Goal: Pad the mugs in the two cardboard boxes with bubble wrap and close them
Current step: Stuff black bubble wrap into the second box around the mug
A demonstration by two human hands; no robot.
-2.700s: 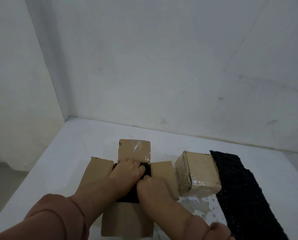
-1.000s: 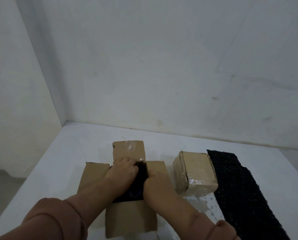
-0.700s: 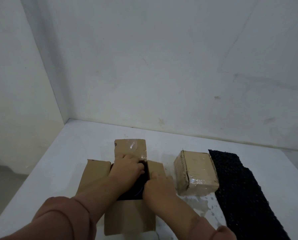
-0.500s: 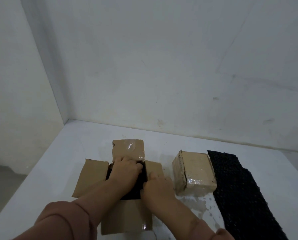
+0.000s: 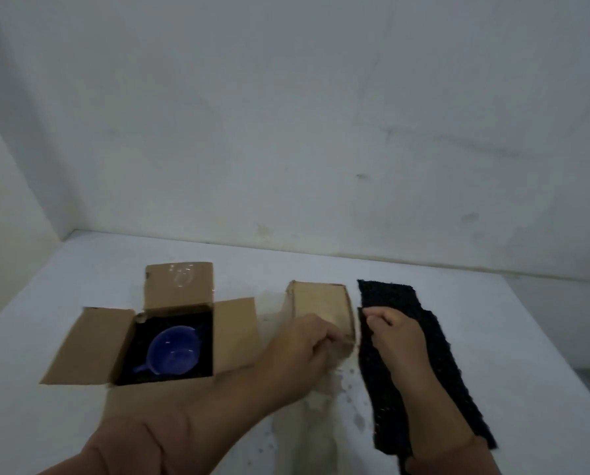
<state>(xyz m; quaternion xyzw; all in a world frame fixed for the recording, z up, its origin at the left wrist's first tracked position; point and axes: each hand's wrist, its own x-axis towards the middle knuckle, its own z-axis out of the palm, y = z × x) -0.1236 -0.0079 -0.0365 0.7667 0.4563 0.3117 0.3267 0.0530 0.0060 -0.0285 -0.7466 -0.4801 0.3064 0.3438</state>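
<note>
Both hands have reached the second, closed box, with the first box open well to the left of the left hand. Inside that open box a blue mug sits upright in black padding, its handle toward the near left corner; all four flaps lie spread outward.

The step in hand looks like opening the closed box so its mug can be padded. To do it well, steady the box with one hand and lift the flap edge with the other — gently, since the box seems taped and a jerk could jolt whatever is inside.

The left hand rests palm down against the box's near left corner, fingers curled toward the top edge; whether they grip a flap cannot be told through the blur. The right hand lies just right of the box on a long black strip of bubble wrap, fingers bent and drawn together, thumb toward the box — possibly pinching the strip's edge, though this is unclear. Both forearms stretch forward over the white table, sleeves at the bottom edge.
</note>
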